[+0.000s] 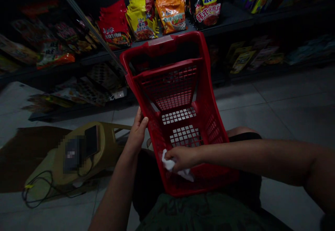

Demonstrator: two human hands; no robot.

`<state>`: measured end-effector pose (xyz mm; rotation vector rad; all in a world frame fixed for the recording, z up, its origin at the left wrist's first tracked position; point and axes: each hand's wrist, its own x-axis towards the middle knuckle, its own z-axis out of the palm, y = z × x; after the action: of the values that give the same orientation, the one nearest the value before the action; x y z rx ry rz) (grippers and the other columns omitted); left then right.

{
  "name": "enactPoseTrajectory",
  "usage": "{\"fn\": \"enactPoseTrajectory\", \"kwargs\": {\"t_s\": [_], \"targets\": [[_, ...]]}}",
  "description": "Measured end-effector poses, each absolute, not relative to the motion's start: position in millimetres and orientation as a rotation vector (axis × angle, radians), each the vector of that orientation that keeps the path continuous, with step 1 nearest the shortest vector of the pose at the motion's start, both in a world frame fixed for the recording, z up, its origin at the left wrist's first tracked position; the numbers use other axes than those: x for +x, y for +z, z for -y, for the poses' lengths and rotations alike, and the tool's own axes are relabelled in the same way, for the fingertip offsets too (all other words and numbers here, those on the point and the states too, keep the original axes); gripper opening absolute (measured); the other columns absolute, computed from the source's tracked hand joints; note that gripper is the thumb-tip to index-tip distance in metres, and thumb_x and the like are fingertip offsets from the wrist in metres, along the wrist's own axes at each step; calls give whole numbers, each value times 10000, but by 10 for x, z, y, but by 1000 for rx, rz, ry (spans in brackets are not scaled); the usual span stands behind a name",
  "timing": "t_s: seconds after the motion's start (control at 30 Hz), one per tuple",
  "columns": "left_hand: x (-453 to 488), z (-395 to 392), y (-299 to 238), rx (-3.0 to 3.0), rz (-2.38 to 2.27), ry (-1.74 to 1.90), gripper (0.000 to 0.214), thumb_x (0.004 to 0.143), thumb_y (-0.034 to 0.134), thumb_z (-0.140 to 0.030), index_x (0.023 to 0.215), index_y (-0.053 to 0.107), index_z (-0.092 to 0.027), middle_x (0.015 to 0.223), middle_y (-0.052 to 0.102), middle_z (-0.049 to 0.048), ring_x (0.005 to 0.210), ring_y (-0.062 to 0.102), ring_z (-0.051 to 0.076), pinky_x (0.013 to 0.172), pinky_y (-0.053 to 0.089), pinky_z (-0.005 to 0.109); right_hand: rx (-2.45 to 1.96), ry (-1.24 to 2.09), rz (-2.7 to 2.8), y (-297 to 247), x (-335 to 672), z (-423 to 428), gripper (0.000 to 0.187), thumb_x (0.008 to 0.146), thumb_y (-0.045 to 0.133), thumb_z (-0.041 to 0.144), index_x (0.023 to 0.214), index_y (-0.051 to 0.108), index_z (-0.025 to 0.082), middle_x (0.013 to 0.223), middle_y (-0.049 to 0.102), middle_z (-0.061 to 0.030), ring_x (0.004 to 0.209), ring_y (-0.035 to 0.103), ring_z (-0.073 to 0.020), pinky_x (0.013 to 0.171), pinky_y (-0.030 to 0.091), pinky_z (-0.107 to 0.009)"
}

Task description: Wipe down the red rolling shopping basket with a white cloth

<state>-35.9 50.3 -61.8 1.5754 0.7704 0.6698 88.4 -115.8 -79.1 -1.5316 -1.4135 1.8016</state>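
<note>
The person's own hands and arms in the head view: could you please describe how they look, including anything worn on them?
The left hand and right hand are without gloves, and no ring or watch is visible. The left forearm and right forearm are uncovered. Between them shows a dark green top with darker markings, too dim to read.

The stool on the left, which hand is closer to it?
Left. The left hand is at the left side of the red basket, toward the stool; the right hand is farther off, inside the basket, with a white cloth.
</note>
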Motion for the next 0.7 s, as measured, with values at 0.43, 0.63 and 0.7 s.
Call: {"fn": "enactPoseTrajectory", "kwargs": {"t_s": [0.43,0.63,0.7], "targets": [[-416,-486,-694,1635,-730,715,673,975,543,-437,1580,281,-306,1667,282,7,1534,257,207,1279,157,383,-1543,1824,1509,-545,831,1263,267,680,705,109,921,630,196,785,608,54,685,570,-112,561,388,-181],[-415,-482,-696,1656,-701,750,668,961,564,-466,1563,326,-301,1672,269,-2,1558,174,220,1281,130,369,-1509,1649,1457,-501,814,1334,283,726,655,82,983,648,200,858,643,38,739,588,-116,627,427,-190],[-422,-466,-698,1668,-701,764,675,957,566,-477,1562,330,-290,1675,261,3,1558,174,226,1281,126,363,-1348,1824,1680,-481,834,1410,264,727,666,77,960,674,200,858,652,37,739,594,-115,640,422,-192]]}}
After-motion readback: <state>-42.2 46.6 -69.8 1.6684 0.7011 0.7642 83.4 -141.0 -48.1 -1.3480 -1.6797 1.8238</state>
